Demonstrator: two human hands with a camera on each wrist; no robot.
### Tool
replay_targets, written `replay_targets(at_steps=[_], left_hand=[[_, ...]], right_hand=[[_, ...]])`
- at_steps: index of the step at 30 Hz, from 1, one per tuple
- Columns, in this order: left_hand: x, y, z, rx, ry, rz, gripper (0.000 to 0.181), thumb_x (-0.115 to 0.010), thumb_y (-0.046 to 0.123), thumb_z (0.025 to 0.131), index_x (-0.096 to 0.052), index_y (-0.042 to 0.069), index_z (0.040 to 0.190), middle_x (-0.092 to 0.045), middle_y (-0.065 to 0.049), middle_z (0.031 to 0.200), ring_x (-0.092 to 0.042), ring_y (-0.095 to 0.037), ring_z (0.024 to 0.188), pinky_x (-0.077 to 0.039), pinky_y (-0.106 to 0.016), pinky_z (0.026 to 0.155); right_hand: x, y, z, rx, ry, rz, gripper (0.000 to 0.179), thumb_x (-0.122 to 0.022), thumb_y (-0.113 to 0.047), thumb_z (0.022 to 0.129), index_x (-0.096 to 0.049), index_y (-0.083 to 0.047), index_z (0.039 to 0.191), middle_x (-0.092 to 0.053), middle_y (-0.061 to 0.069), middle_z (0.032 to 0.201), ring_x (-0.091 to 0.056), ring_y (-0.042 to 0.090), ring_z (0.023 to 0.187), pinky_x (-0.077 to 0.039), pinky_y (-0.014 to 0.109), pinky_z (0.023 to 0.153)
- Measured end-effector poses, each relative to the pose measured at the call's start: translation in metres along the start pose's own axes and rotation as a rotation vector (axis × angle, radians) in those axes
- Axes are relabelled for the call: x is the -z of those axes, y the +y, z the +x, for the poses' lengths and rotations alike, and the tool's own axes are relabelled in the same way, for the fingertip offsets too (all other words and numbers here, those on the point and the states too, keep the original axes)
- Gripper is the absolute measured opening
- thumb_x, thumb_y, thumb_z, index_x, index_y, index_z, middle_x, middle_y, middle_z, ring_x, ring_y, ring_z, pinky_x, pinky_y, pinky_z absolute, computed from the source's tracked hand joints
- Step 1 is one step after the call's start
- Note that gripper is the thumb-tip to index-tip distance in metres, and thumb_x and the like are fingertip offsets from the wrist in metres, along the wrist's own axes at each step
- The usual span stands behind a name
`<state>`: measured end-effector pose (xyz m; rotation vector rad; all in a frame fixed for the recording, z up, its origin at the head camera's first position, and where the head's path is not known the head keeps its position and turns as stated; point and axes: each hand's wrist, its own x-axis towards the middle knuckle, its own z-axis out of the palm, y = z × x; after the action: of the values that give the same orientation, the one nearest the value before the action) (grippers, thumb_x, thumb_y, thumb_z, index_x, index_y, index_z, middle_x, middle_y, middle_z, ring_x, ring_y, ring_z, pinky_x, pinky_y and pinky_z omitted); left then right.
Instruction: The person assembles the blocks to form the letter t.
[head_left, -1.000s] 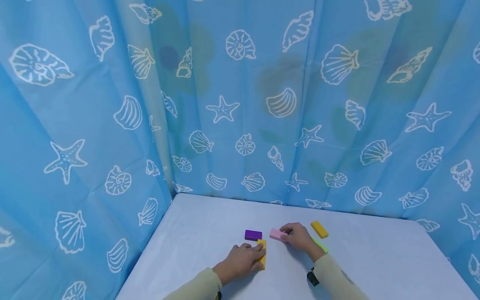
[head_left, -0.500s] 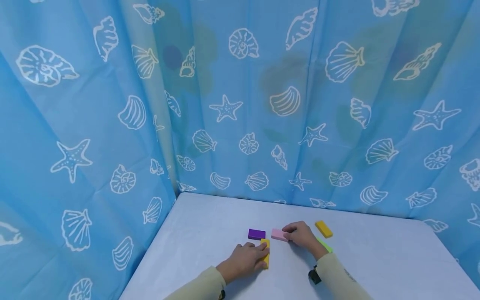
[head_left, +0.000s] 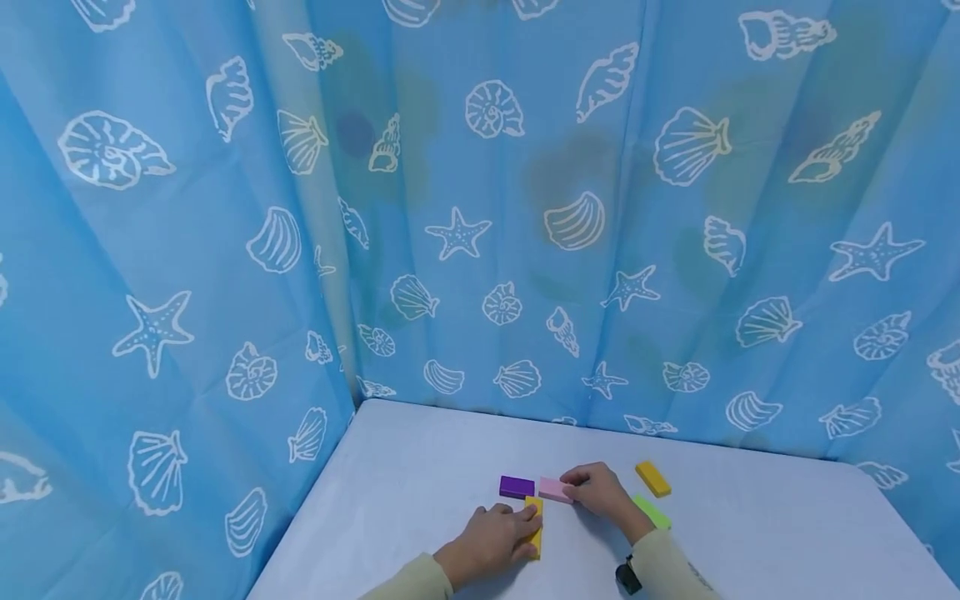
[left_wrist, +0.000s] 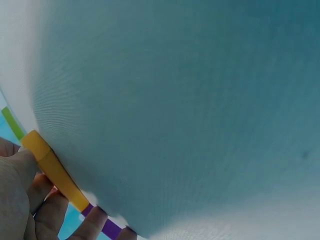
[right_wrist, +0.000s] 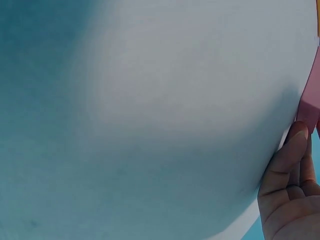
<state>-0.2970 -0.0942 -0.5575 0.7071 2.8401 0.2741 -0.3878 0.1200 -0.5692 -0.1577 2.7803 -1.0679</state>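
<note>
- With twelve o'clock pointing straight away from the person in the head view, the left hand point(head_left: 491, 540) lies near six o'clock on a white table point(head_left: 420, 467), its grip clamped on a long, rectangular yellow block point(head_left: 535, 537).
- That held yellow block lies along the line from twelve to six; fingers cover part of its top, and the thumb sits toward its six o'clock end.
- The right hand point(head_left: 600, 493) reaches in from five o'clock, its grip together on a pale pink rectangular block point(head_left: 552, 489), thumb and fingers pinching the end at three o'clock.
- The pink block lies on the table at about one o'clock from the far end of the held yellow block.
- A deep purple rectangular block point(head_left: 517, 487) lies at about eleven o'clock from that same end, just beside it; whether the two touch cannot be told.
- The purple and pink blocks stand nearly in line, nine to three, with a narrow gap between them.
- A second yellow rectangular block point(head_left: 653, 478) lies at two o'clock from the right hand, slanting from ten toward four.
- A bright lime-green rectangular block point(head_left: 651, 512) lies at four o'clock from the right hand, just beside its wrist.
- A light blue curtain point(head_left: 465, 183) printed with white shells and starfish hangs beyond the table at twelve and along its ten o'clock side.
</note>
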Motion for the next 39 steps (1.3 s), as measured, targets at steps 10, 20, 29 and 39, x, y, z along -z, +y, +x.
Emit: replay_targets(at_steps=[10, 20, 29, 39], left_hand=[[-0.006, 0.006, -0.006, 0.01, -0.021, -0.004, 0.048, -0.054, 0.05, 0.098, -0.051, 0.036, 0.144, -0.045, 0.016, 0.151, -0.056, -0.023, 0.127, -0.048, -0.061, 0.098], [-0.006, 0.006, -0.005, 0.003, -0.017, -0.004, 0.048, -0.053, 0.051, 0.097, -0.051, 0.037, 0.143, -0.046, 0.017, 0.15, -0.056, -0.023, 0.126, -0.048, -0.062, 0.097], [-0.001, 0.002, -0.003, 0.001, -0.005, 0.003, 0.049, -0.054, 0.052, 0.097, -0.05, 0.036, 0.144, -0.046, 0.017, 0.151, -0.055, -0.023, 0.127, -0.048, -0.062, 0.098], [-0.002, 0.004, -0.004, -0.005, -0.002, 0.003, 0.05, -0.054, 0.052, 0.097, -0.05, 0.035, 0.144, -0.046, 0.014, 0.151, -0.056, -0.025, 0.126, -0.048, -0.062, 0.097]], right_hand=[[-0.008, 0.004, -0.013, 0.007, 0.003, 0.019, 0.017, -0.073, -0.017, 0.089, -0.076, -0.013, 0.106, -0.071, 0.003, 0.102, -0.06, 0.023, 0.098, -0.053, 0.048, 0.096], [-0.006, 0.004, -0.014, 0.008, 0.004, 0.014, 0.017, -0.073, -0.016, 0.089, -0.077, -0.013, 0.106, -0.071, 0.003, 0.102, -0.06, 0.023, 0.098, -0.052, 0.05, 0.097], [-0.004, -0.004, -0.011, -0.004, 0.004, 0.014, 0.018, -0.073, -0.016, 0.089, -0.077, -0.013, 0.106, -0.071, 0.003, 0.103, -0.06, 0.024, 0.101, -0.051, 0.05, 0.099], [-0.004, -0.004, -0.011, -0.009, -0.023, -0.015, 0.019, -0.074, -0.02, 0.089, -0.076, -0.015, 0.107, -0.071, 0.002, 0.104, -0.059, 0.022, 0.096, -0.053, 0.047, 0.096]])
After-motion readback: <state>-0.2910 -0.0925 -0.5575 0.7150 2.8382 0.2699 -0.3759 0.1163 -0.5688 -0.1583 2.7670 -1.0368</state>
